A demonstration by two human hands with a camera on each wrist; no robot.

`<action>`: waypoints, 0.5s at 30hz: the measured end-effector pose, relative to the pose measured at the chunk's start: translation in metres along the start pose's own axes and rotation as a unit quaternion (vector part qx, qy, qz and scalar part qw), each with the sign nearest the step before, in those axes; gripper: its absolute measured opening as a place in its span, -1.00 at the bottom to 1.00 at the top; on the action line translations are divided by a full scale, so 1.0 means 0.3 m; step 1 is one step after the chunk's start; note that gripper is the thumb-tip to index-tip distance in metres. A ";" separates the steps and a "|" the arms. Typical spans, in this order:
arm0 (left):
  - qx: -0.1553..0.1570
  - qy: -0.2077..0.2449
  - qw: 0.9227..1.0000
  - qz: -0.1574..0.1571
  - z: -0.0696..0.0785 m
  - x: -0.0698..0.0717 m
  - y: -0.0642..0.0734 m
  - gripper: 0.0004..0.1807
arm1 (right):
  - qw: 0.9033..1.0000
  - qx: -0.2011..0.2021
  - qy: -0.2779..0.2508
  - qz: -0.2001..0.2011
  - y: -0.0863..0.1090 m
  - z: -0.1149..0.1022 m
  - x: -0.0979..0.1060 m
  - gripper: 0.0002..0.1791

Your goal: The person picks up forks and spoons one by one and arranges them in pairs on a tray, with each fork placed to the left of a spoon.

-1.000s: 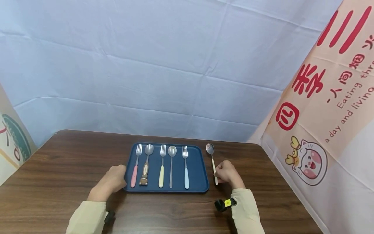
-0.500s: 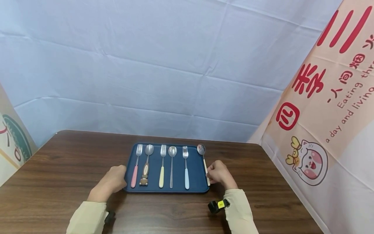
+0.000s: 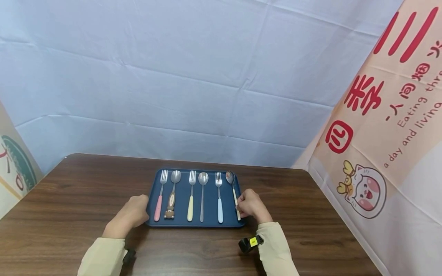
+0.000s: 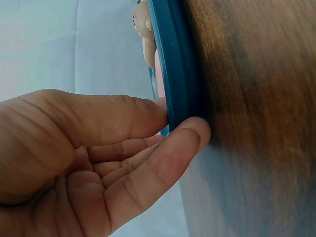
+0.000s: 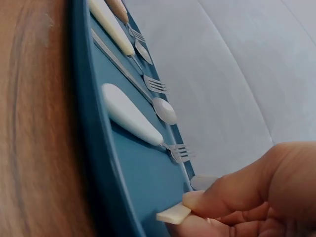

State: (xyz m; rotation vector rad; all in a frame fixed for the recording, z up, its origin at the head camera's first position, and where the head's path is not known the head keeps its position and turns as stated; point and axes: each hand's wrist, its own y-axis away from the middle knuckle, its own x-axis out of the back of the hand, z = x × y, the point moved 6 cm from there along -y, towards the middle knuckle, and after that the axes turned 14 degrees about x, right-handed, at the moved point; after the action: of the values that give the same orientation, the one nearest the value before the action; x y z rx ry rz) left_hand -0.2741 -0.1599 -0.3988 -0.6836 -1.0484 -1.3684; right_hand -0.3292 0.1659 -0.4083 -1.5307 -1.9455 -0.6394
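A blue tray (image 3: 210, 225) lies on the wooden table, several forks and spoons lined up on it. At its left edge, my left hand (image 3: 134, 210) pinches the rim; the left wrist view puts the thumb (image 4: 133, 117) on one side and a finger (image 4: 163, 160) on the other. My right hand (image 3: 250, 205) holds a spoon (image 3: 230, 177) by its cream handle (image 5: 174, 214), over the tray's right end. Left of that spoon lies a fork with a light blue handle (image 3: 220, 210). Whether the held spoon touches the tray I cannot tell.
Farther left on the tray are a plain metal spoon (image 3: 202, 199), a yellow-handled fork (image 3: 190, 207), a bear-handled spoon (image 3: 170, 207) and a pink-handled fork (image 3: 158, 207). Pale cloth (image 3: 193, 88) hangs behind the table (image 3: 304, 230), with a printed banner (image 3: 390, 115) at right.
My right hand has carried the cream-handled spoon leftward, from the table beside the tray to over the tray's right end. The left hand stays at the rim.
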 end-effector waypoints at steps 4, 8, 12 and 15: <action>0.001 0.001 1.000 -0.002 -0.001 -0.002 -0.002 -0.77 | 1.000 -0.005 -0.001 -0.007 -0.004 -0.005 -0.019 -0.87; 0.005 -0.001 1.000 -0.003 -0.003 -0.002 -0.003 -0.77 | 1.000 -0.009 0.001 -0.012 -0.010 -0.004 -0.033 -0.85; 0.005 0.000 1.000 -0.002 -0.004 -0.001 -0.004 -0.77 | 1.000 -0.017 0.013 -0.011 -0.015 -0.008 -0.038 -0.81; 0.004 0.003 1.000 -0.002 -0.006 -0.001 -0.004 -0.78 | 0.999 -0.023 0.028 -0.009 -0.016 -0.013 -0.039 -0.72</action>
State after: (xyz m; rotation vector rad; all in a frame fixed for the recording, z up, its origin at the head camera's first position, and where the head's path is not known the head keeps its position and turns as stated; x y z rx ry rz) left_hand -0.2749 -0.1615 -0.4000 -0.6713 -1.0500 -1.3683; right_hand -0.3314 0.1541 -0.4137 -1.5084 -1.9174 -0.7312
